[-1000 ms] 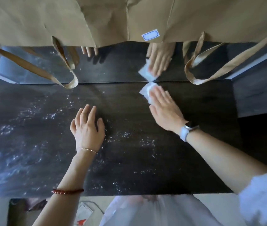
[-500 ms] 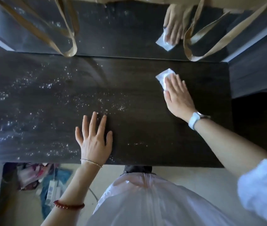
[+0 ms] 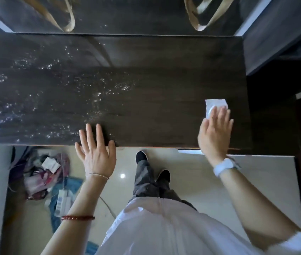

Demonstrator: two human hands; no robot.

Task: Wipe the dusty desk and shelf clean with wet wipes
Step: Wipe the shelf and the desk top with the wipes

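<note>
A dark wooden desk [image 3: 146,85] fills the upper half of the frame, its near edge running across the middle. White dust specks [image 3: 57,100] scatter over its left and centre parts, while the right part looks dark and even. Behind it, along the top of the frame, a glossy dark panel [image 3: 127,15] reflects tan bag handles [image 3: 199,19].

Below the desk edge lies a pale tiled floor [image 3: 192,177]. At lower centre the person's white top [image 3: 164,227], grey trousers [image 3: 146,181] and black shoes [image 3: 141,157] show. At lower left, a heap of bags and cloth [image 3: 41,173] sits on the floor with a white power strip [image 3: 61,199] beside it.

The right hand [image 3: 215,133], at the right of the frame near the desk's near edge, lies flat with straight fingers together, pressing a white wet wipe [image 3: 214,105] onto the desk; the wipe sticks out beyond the fingertips. A white watch [image 3: 225,166] sits on that wrist.

The left hand [image 3: 97,153], at centre left, is spread flat and holds nothing, fingertips over the desk's near edge. A thin bracelet [image 3: 99,175] circles the wrist, and a red bead bracelet [image 3: 78,217] sits lower on the forearm.
</note>
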